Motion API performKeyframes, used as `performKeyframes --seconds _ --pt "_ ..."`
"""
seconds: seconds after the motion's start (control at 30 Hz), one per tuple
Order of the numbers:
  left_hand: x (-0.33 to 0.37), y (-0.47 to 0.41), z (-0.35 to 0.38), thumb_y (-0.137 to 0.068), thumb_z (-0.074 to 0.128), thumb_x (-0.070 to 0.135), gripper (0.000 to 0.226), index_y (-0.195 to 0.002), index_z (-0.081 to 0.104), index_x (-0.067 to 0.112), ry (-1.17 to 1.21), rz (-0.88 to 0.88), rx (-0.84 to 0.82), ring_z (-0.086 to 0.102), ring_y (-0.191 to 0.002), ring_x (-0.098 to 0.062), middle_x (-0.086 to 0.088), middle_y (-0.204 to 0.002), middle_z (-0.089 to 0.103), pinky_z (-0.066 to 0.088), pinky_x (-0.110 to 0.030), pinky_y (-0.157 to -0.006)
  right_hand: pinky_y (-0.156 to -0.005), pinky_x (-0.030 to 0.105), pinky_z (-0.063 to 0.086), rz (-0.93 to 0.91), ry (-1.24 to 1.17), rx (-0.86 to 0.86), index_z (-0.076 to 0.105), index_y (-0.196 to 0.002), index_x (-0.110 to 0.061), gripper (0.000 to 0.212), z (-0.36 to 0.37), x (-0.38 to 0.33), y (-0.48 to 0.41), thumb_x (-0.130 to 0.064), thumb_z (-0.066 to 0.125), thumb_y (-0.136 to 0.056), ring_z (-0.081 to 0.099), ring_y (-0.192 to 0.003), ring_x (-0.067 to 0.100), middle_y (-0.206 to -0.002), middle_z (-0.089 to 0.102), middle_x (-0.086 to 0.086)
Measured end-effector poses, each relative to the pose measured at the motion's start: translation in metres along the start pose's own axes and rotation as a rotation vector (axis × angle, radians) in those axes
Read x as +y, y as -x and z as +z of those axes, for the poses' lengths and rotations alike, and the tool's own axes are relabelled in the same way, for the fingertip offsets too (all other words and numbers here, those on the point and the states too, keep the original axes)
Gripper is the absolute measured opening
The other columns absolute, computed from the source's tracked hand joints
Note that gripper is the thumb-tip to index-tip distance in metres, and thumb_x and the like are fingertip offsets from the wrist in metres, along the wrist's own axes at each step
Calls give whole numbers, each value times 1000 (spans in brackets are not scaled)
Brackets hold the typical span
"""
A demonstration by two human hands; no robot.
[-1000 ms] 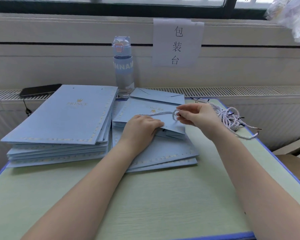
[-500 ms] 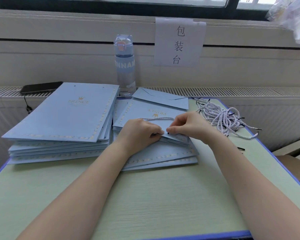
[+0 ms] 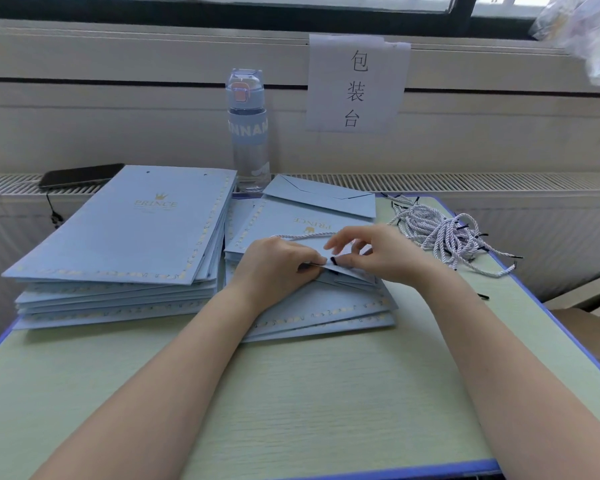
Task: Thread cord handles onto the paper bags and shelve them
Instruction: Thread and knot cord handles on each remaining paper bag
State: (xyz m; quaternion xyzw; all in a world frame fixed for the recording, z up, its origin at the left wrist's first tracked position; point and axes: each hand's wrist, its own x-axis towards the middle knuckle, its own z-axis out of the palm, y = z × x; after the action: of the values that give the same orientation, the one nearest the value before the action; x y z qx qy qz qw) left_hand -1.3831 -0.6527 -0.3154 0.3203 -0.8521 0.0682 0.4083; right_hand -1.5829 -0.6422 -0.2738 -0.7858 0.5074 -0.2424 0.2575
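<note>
**Cord tip held at the bag's lip for threading**

The top paper bag (image 3: 291, 220) of the right-hand stack is laid flat on the counter (image 3: 291, 393) with its mouth turned toward the person, so that the handle holes are brought within reach. Its near edge is gripped by the curled fingers (image 3: 310, 263) of the left hand (image 3: 278, 268), apparently to lift that lip off the stack and steady it. The black tip (image 3: 333, 260) of the cord (image 3: 305, 236) is pinched by the fingers (image 3: 354, 263) of the right hand (image 3: 378, 254). The stiff end is probably held rather than the soft twist because only it can be steered through a hole. The tip is found right at the bag's lip, between the two hands, just at three o'clock of the left fingertips. Whether it is already entered in a hole cannot be told. The rest of the cord is draped across the bag at twelve o'clock of the left hand. Spare cords (image 3: 440, 233) are heaped at two o'clock, near the right hand, and a second stack of bags (image 3: 129, 230) is kept at ten o'clock
</note>
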Motion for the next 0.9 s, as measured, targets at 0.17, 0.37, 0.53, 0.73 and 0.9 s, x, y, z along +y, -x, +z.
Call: performKeyframes --seconds 0.17,0.37,0.53,0.73,0.9 --pt "1 0 -1 -84 54 35 28 -78 77 20 15 -4 32 68 -59 -13 8 -70 73 53 -29 -45 -71 18 43 -25 13 26 77 -88 -22 11 -2 2 0 -15 71 -82 59 -82 14 -86 68 -9" --pt "6 -1 -4 -83 57 34 26 -79 77 19 -19 -73 148 67 -59 -11 7 -71 73 53 -26 -48 -65 9 36 -48 30 -25 75 -98 -21 35 -14 -8 6 3 52 -89 55 -75 -5 -98 65 -9" --pt "11 -5 -9 -83 64 31 20 -83 77 16 4 -147 263 69 -64 -14 3 -75 74 54 -30 -51 -73 8 39 -9 -181 -41 73 -103 -24 33 -26 -20 14 -15 45 -86 55 -85 -3 -104 63 -12" --pt "14 -11 -15 -82 63 37 21 -84 77 21 -15 -237 307 67 -60 -11 6 -71 73 51 -30 -49 -57 11 37 -28 -186 28 69 -101 -25 22 -24 -23 16 -9 58 -89 45 -61 6 -82 61 -1" --pt "19 -10 -11 -81 59 41 25 -82 77 23 -58 -261 271 68 -59 -14 6 -70 73 52 -30 -47 -52 12 37 18 -91 42 67 -86 -27 25 -18 -24 13 -5 55 -86 46 -54 7 -80 55 2"
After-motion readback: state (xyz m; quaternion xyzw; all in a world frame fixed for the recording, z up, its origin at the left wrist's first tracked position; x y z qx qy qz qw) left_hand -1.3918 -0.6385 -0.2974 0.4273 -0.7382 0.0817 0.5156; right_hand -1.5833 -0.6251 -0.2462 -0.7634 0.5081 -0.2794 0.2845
